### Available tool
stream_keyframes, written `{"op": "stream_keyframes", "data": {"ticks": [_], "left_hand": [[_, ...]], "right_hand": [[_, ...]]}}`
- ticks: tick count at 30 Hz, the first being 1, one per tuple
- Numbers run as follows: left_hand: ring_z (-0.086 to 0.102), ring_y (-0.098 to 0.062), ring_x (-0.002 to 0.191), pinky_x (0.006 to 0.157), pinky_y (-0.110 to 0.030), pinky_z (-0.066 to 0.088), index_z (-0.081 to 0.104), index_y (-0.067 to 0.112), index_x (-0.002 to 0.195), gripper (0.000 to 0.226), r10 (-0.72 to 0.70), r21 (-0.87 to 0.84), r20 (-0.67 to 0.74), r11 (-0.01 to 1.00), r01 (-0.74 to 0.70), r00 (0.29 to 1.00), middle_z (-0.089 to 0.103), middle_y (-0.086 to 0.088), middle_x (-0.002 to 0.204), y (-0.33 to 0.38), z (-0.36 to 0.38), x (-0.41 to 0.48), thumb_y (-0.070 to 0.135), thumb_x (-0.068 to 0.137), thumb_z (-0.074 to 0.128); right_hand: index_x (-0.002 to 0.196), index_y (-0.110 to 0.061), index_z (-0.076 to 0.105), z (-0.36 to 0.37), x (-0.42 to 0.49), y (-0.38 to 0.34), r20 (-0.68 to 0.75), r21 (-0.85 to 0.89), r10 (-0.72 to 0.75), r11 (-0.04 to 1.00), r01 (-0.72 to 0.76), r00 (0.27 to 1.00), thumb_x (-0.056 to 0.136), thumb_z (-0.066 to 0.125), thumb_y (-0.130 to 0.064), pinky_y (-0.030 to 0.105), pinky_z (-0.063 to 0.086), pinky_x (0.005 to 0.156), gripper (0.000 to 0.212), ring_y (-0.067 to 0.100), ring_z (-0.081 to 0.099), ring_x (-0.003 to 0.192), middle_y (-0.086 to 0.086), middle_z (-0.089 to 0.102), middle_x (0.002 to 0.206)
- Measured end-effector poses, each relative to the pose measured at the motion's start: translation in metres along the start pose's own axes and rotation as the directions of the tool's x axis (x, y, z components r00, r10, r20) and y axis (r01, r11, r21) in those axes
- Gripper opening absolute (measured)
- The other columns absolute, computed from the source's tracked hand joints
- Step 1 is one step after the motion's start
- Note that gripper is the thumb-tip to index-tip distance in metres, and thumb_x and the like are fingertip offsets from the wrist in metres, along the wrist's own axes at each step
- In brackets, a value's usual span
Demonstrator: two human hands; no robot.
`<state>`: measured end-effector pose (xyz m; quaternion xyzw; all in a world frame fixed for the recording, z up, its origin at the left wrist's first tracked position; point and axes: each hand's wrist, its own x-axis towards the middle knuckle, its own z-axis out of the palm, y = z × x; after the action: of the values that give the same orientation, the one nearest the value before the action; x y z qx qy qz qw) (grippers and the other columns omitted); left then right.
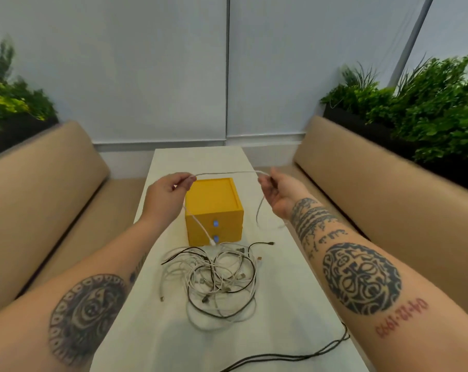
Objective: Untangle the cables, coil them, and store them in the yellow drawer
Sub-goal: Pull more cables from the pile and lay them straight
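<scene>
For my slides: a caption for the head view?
Left hand and right hand hold a white cable above the yellow drawer unit; tangled cables lie on the table.

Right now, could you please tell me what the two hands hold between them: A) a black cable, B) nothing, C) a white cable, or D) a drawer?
C: the left hand and the right hand each grip one white cable that spans between them.
</scene>
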<state>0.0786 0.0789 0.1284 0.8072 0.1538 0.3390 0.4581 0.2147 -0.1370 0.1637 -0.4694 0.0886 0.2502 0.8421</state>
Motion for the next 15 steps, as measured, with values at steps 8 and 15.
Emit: {"op": "stream_keyframes", "data": {"ticks": [8, 15], "left_hand": [[0.062, -0.01, 0.099, 0.091, -0.028, 0.047, 0.078, 0.021, 0.105, 0.016, 0.144, 0.136, 0.183, 0.976, -0.171, 0.972, 0.072, 0.006, 0.101, 0.041, 0.007, 0.019, 0.024, 0.095, 0.066], [0.059, 0.009, 0.085, 0.074, -0.009, 0.039, 0.077, 0.03, 0.099, 0.011, 0.22, 0.15, 0.259, 0.953, -0.265, 0.94, 0.068, 0.018, 0.086, 0.052, 0.022, 0.01, 0.026, 0.092, 0.07]], "right_hand": [[0.135, -0.005, 0.052, -0.035, -0.004, 0.032, -0.133, -0.73, -0.103, 0.683, -0.027, 0.986, 0.099, 0.047, -0.052, 0.035, 0.05, 0.071, 0.058, 0.024, 0.059, 0.091, 0.017, 0.06, 0.119], [0.112, -0.024, 0.064, 0.024, -0.043, 0.026, 0.532, -0.721, -0.271, 0.352, 0.597, 0.802, 0.104, 0.043, -0.04, 0.029, 0.047, 0.067, 0.027, 0.011, 0.065, 0.076, -0.005, 0.069, 0.08]]}}
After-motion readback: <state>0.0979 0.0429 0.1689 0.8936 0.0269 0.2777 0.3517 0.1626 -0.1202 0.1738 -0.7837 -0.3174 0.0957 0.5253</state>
